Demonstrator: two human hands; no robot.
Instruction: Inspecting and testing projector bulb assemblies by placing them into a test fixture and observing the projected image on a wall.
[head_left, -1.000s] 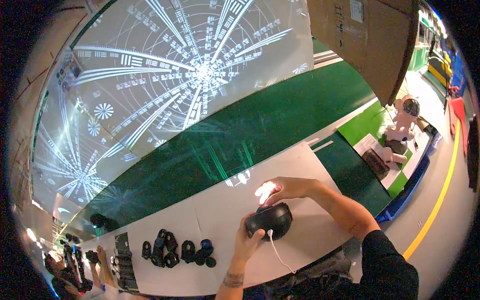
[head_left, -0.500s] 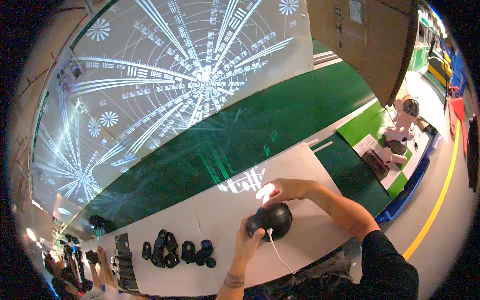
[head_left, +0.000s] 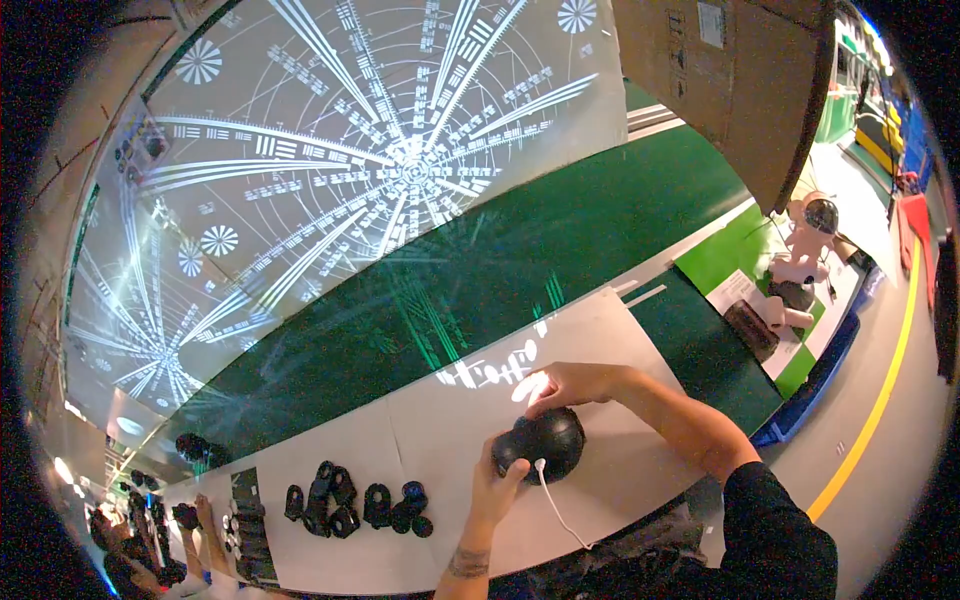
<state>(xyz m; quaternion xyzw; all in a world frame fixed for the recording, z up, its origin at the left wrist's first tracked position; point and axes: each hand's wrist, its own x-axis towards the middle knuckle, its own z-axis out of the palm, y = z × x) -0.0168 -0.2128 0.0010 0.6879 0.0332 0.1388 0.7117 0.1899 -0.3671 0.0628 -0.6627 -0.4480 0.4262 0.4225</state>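
A round black projector (head_left: 556,440) with a white cable (head_left: 561,514) plugged into its near side is between my hands, over the white tabletop. My left hand (head_left: 498,477) clasps its left side, thumb on top near the plug. At the projector's far end my right hand (head_left: 572,382) has its fingers bent together around the front, where bright light falls on the fingertips. Exactly what those fingers pinch is lost in the glare. Left of my hands stand several small black ring-shaped parts (head_left: 327,498) in a loose group.
A large pale screen (head_left: 330,140) shows a projected white test pattern beyond the green surface (head_left: 480,262). A cardboard sheet (head_left: 735,90) hangs at upper right. White devices (head_left: 800,268) lie on a green mat at right. Another person's hands (head_left: 205,530) work at lower left.
The projected pattern on the screen has shifted slightly and looks a little sharper. Light streaks beyond my right hand have spread farther. My right fingers have turned slightly; my left hand stays put.
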